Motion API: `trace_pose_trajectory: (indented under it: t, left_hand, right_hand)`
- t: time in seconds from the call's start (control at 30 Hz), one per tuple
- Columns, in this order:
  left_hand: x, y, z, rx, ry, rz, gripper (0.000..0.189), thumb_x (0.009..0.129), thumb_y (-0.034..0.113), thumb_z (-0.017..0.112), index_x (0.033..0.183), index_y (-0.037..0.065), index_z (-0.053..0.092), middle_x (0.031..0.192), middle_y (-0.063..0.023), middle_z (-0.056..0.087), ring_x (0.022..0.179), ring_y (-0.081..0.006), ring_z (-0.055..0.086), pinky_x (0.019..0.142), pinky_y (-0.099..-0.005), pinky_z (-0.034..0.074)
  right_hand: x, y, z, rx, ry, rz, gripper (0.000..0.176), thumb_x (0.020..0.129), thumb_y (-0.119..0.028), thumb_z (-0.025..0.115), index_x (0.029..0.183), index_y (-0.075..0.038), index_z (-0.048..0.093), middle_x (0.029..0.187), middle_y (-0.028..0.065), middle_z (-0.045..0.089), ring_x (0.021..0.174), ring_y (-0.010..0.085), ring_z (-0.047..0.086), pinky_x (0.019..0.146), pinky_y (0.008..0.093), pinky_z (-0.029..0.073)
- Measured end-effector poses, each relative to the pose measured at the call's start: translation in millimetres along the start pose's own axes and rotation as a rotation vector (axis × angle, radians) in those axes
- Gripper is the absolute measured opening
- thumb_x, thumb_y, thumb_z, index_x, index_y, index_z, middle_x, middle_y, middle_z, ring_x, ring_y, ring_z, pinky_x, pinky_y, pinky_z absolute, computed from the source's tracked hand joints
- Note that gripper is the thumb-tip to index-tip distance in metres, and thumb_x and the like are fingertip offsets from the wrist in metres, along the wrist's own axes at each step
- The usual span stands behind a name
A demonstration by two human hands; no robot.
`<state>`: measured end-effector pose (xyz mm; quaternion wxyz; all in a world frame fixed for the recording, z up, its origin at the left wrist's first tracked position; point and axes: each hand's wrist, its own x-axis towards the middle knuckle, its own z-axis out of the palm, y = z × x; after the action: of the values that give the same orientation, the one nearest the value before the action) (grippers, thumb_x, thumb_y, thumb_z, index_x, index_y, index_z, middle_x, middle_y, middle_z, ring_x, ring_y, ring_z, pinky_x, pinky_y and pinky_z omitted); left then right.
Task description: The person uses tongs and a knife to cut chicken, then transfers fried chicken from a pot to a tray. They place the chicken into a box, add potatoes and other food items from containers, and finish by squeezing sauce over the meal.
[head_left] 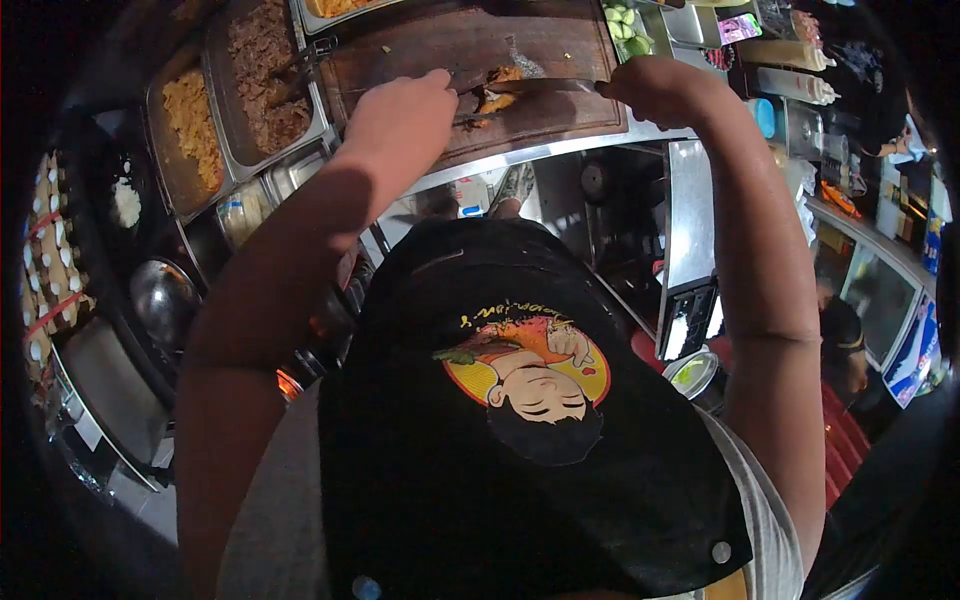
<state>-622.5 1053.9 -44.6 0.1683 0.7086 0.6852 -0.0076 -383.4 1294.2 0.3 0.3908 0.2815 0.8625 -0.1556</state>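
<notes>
My right hand [655, 88] is closed around the handle end of a knife [556, 86]. The blade points left across a wooden cutting board [400, 50]. Under and beside the blade tip lies a small browned, orange-yellow piece of food [494, 103], which looks like cooked meat. My left hand [405, 118] is over the board's left part, just left of that food, with its fingers closed together. What those fingers hold, if anything, is hidden. Crumbs and a pale smear lie on the board behind the blade.
Left of the board are metal trays of shredded brown meat [262, 80] and yellow-orange food [192, 125]. A container of sliced cucumbers [630, 35] and squeeze bottles [797, 85] stand at right. Egg trays [50, 260] are far left. Another person [842, 335] is at far right.
</notes>
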Motion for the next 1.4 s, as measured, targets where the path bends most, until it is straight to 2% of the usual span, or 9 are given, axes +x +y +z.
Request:
trace_pose_trajectory:
  t: [0.07, 0.17, 0.4, 0.8, 0.9, 1.0, 1.17, 1.33, 1.4]
  left_hand:
    - [0, 1, -5, 0.007, -0.027, -0.029, 0.034, 0.098, 0.005, 0.058, 0.129, 0.008, 0.073, 0.116, -0.0129, 0.066, 0.108, -0.0366, 0.071, 0.091, -0.0507, 0.059]
    - [-4, -3, -6, 0.004, -0.020, -0.060, 0.036, 0.097, 0.004, 0.059, 0.130, 0.009, 0.073, 0.118, -0.0131, 0.066, 0.109, -0.0370, 0.070, 0.092, -0.0510, 0.059]
    - [-6, -1, -9, -0.049, -0.029, -0.140, 0.038, 0.094, 0.009, 0.064, 0.131, 0.009, 0.073, 0.119, -0.0140, 0.065, 0.110, -0.0375, 0.070, 0.094, -0.0513, 0.058]
    - [18, 11, -13, 0.075, -0.069, -0.092, 0.023, 0.100, 0.011, 0.057, 0.115, 0.005, 0.073, 0.113, -0.0121, 0.066, 0.105, -0.0348, 0.071, 0.088, -0.0485, 0.060]
    - [20, 12, -10, 0.089, 0.007, -0.082, 0.015, 0.095, 0.009, 0.062, 0.098, 0.006, 0.076, 0.108, -0.0106, 0.070, 0.103, -0.0319, 0.074, 0.088, -0.0451, 0.061]
    - [20, 15, -17, 0.110, 0.029, -0.013, 0.014, 0.095, 0.010, 0.063, 0.097, 0.006, 0.076, 0.106, -0.0102, 0.071, 0.103, -0.0311, 0.074, 0.088, -0.0445, 0.061]
    - [27, 20, -16, 0.154, -0.044, -0.062, 0.013, 0.095, 0.011, 0.064, 0.097, 0.005, 0.076, 0.107, -0.0112, 0.072, 0.103, -0.0300, 0.075, 0.088, -0.0441, 0.061]
    - [26, 20, -19, 0.157, -0.048, -0.025, 0.014, 0.095, 0.010, 0.063, 0.100, 0.004, 0.075, 0.109, -0.0125, 0.072, 0.103, -0.0306, 0.075, 0.088, -0.0443, 0.061]
    - [26, 19, -19, 0.142, -0.067, -0.021, 0.021, 0.097, 0.008, 0.057, 0.111, 0.003, 0.072, 0.108, -0.0137, 0.070, 0.102, -0.0340, 0.072, 0.088, -0.0473, 0.060]
  right_hand:
    - [-3, 11, 5, 0.317, -0.112, 0.056, 0.044, 0.111, -0.042, 0.054, 0.122, -0.005, 0.075, 0.097, 0.0144, 0.078, 0.071, 0.0276, 0.073, 0.068, 0.0430, 0.059]
    - [-10, 25, 13, 0.474, -0.097, 0.045, 0.041, 0.111, -0.042, 0.056, 0.118, -0.006, 0.075, 0.088, 0.0073, 0.076, 0.059, 0.0170, 0.067, 0.055, 0.0356, 0.054]
    - [-18, 67, 45, 0.890, -0.137, 0.056, 0.040, 0.109, -0.041, 0.062, 0.106, -0.003, 0.072, 0.084, 0.0051, 0.075, 0.054, 0.0108, 0.061, 0.048, 0.0283, 0.045]
    - [-41, 74, 67, 0.860, 0.023, 0.039, 0.037, 0.111, -0.038, 0.060, 0.107, -0.003, 0.073, 0.077, 0.0009, 0.068, 0.053, 0.0083, 0.048, 0.049, 0.0282, 0.038]
    - [-48, 73, 65, 0.813, 0.038, 0.077, 0.041, 0.111, -0.039, 0.061, 0.110, -0.001, 0.075, 0.078, 0.0033, 0.070, 0.058, 0.0111, 0.055, 0.055, 0.0306, 0.044]
    - [-51, 65, 60, 0.627, 0.187, -0.018, 0.042, 0.110, -0.039, 0.061, 0.114, 0.000, 0.076, 0.082, 0.0078, 0.073, 0.068, 0.0167, 0.063, 0.066, 0.0364, 0.052]
    - [-61, 27, 16, 0.285, 0.335, -0.013, 0.034, 0.105, -0.035, 0.064, 0.109, -0.005, 0.080, 0.101, 0.0222, 0.077, 0.097, 0.0440, 0.073, 0.085, 0.0515, 0.057]
    - [-64, -3, -5, 0.097, 0.290, 0.043, 0.034, 0.105, -0.034, 0.060, 0.103, -0.006, 0.079, 0.100, 0.0219, 0.077, 0.098, 0.0436, 0.073, 0.085, 0.0533, 0.057]
    - [-63, -11, -7, 0.053, 0.294, 0.053, 0.034, 0.105, -0.032, 0.059, 0.101, -0.006, 0.079, 0.100, 0.0218, 0.077, 0.098, 0.0437, 0.073, 0.085, 0.0539, 0.057]
